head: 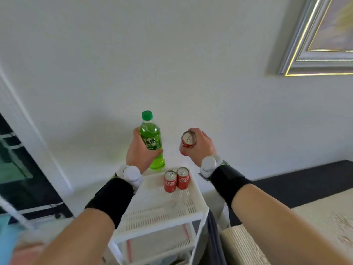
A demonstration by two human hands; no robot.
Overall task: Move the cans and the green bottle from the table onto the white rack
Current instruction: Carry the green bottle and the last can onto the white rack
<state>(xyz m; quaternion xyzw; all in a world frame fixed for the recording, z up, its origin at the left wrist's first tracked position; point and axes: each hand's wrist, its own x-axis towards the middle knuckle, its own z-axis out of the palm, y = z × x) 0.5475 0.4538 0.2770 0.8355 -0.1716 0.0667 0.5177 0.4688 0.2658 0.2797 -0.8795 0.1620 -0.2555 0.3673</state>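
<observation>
Above the slotted white rack [152, 207] bearing two red cans [176, 179], left hand [140, 152] grips one green bottle [152, 142], right hand [200, 146] one apparently identical third can [188, 140].

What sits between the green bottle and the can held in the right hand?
Nothing. In the head view the gap between the green bottle in the left hand and the can in the right hand shows only bare wall.

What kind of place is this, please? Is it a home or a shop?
Most likely a room in a home. A framed picture hangs on the plain white wall, a small white rack holds two red cans, and a cream woven cloth covers furniture at the right.
</observation>
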